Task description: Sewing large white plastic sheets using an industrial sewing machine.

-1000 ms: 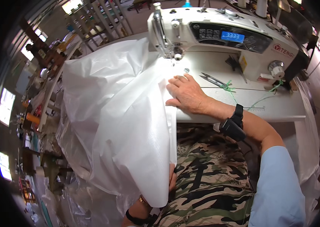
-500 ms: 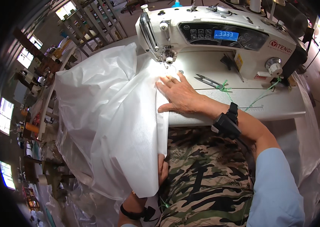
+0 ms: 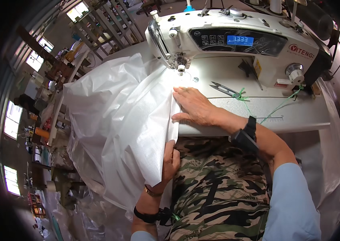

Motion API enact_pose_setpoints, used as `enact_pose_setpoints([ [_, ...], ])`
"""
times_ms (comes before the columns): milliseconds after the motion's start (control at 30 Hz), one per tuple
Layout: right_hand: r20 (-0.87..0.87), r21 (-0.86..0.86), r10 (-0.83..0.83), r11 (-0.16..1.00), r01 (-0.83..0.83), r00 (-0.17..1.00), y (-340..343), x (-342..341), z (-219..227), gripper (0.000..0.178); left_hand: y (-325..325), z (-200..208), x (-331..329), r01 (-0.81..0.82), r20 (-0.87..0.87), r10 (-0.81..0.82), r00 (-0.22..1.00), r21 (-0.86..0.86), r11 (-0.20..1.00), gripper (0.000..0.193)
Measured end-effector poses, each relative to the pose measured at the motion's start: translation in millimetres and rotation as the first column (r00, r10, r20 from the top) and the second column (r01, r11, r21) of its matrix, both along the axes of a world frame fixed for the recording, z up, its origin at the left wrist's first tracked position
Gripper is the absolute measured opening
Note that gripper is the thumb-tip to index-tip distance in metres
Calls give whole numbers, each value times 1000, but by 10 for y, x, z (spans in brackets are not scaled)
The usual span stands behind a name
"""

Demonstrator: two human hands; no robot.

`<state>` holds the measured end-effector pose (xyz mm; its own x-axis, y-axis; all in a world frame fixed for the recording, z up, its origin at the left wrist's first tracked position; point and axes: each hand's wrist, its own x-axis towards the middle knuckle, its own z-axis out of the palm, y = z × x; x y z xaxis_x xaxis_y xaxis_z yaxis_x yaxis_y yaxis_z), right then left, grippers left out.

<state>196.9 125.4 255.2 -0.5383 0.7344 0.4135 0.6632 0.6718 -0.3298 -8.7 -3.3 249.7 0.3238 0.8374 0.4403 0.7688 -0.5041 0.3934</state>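
Observation:
A large sheet of white woven plastic fabric (image 3: 125, 108) drapes over the left of the sewing machine (image 3: 234, 34) bed and hangs over its front edge. Its right edge, folded over, runs up under the lit needle area (image 3: 181, 72). My right hand (image 3: 196, 106) lies flat on that fold just in front of the needle, fingers stretched out. Lower down, at the front of the table, my left hand (image 3: 170, 160) grips the hanging edge of the fabric, thumb on top; its other fingers are partly behind the sheet.
Thread snips (image 3: 225, 89) tied with green string lie on the machine bed right of my hand. A ruler strip (image 3: 269, 119) runs along the table's front edge. Camouflage cloth (image 3: 218, 184) covers my lap. Metal racks (image 3: 111, 24) and cluttered benches stand at the left.
My left hand has moved up along the fabric edge, nearer the table. My right hand has slid back slightly from the needle. The hanging corner has risen.

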Motion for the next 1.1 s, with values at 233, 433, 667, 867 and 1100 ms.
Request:
enact_pose_setpoints([
  [233,-454,203,223,969,-143,863,-1097,-81,-224,9,-16,-168,-42,26,175,-11,984,-85,996,23],
  [433,-497,-404,-83,903,-145,864,-1083,-802,-1291,28,-40,-27,52,11,288,51,956,-209,978,24],
  [667,-740,-398,60,764,-508,670,-519,-1922,-906,28,377,735,-85,259,114,-241,964,-197,946,20],
  [867,-440,-306,326,822,-481,837,-272,-2383,-717,27,553,864,-188,204,20,-205,979,-249,947,15],
  [1100,410,-463,677,732,-500,612,-917,-1346,-693,26,442,210,-530,192,107,-166,980,-325,926,17],
])
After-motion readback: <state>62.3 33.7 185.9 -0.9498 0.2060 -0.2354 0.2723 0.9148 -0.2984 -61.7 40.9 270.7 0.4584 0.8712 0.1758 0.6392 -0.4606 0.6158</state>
